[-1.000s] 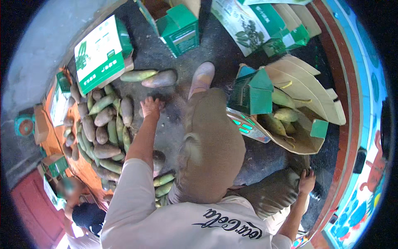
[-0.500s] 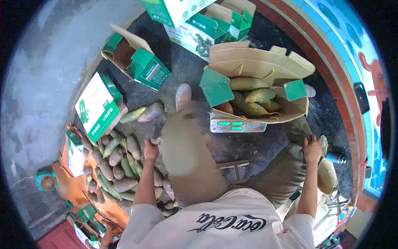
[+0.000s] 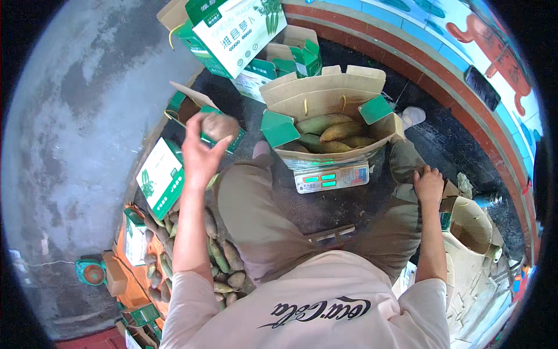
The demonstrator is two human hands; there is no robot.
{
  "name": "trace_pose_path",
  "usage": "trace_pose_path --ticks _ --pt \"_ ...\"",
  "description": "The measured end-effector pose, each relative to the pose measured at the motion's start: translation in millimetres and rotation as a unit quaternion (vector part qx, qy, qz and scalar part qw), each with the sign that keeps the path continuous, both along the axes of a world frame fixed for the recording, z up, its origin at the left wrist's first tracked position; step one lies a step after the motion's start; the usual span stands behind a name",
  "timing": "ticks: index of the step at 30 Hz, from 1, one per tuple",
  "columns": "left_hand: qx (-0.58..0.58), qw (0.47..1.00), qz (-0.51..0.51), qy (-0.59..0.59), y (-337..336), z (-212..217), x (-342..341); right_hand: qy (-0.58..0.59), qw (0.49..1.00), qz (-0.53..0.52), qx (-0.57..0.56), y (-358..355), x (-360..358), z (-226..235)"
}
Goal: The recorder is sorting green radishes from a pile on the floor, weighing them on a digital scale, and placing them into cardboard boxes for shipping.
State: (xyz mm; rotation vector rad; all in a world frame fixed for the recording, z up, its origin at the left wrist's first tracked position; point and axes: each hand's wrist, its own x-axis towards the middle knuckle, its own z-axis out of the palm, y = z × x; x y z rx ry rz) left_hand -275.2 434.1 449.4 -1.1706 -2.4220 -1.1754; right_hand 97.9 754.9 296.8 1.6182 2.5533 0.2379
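While my right hand rests, left grip point(image 3: 200, 152): closed on one brown root vegetable point(image 3: 220, 126), raised to the left of the open carton point(image 3: 324, 99) and apart from it.
Vegetable in my grip: one, pinched between thumb and fingers, bulging out from the palm on the side toward the open carton; its outline is blurred, and my fingers hide its far end.
Right grip point(image 3: 428, 183): relaxed and open over my right knee point(image 3: 405, 180), to the right of the open carton and nearer me.
Open carton: one, with at least four greenish-yellow root vegetables point(image 3: 342, 131) inside; others may be hidden under its rim.
Scale point(image 3: 350, 175): one, under the open carton on its side toward me, three green display windows lit.
Small open box point(image 3: 235, 143): one, left of the open carton, partly covered in my view by the held vegetable.
White-and-green box point(image 3: 161, 178): one, farther left of the open carton and nearer me.
Stacked boxes point(image 3: 239, 38): at least two, beyond the open carton to its left.
Vegetable heap point(image 3: 224, 251): left of the open carton and much nearer me, green and brown pieces overlapping too closely to count.
Shoes point(image 3: 412, 116): two, one on each side of the open carton.
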Motion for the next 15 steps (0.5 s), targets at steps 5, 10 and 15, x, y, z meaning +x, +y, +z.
trace_pose_path --ticks 5,10,15 --pt "-0.062 0.990 -0.094 0.086 72 -4 35 0.037 0.999 -0.001 0.008 2 12 -4" --pt "-0.098 0.967 -0.135 0.191 117 -32 72 0.077 0.997 0.005 0.022 4 17 -4" --pt "-0.212 0.941 -0.144 0.221 138 -89 72 0.111 0.993 0.013 0.036 6 20 -9"
